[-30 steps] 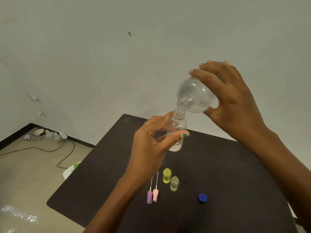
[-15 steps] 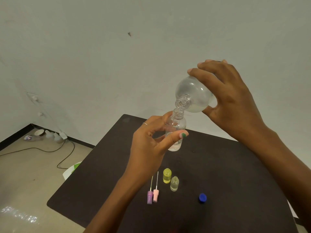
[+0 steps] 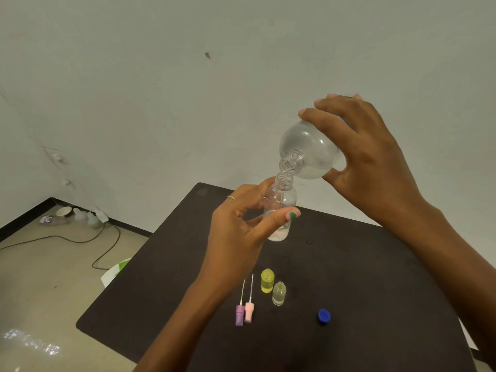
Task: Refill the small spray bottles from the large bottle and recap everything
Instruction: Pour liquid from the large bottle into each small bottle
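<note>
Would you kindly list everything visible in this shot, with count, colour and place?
large bottle: 1, clear, tilted above the table, mouth at the small bottle's neck
small bottle: 1, clear, held above the table, some liquid inside
yellow vial: 1, uncapped, upright, table centre
clear vial: 1, uncapped, upright, beside the yellow one
spray heads: 2, purple and pink, lying side by side
blue cap: 1, on the table, right of the vials
table: 1, dark
cable: 1, dark, on the floor
left hand: holds the small bottle
right hand: holds the large bottle
</note>
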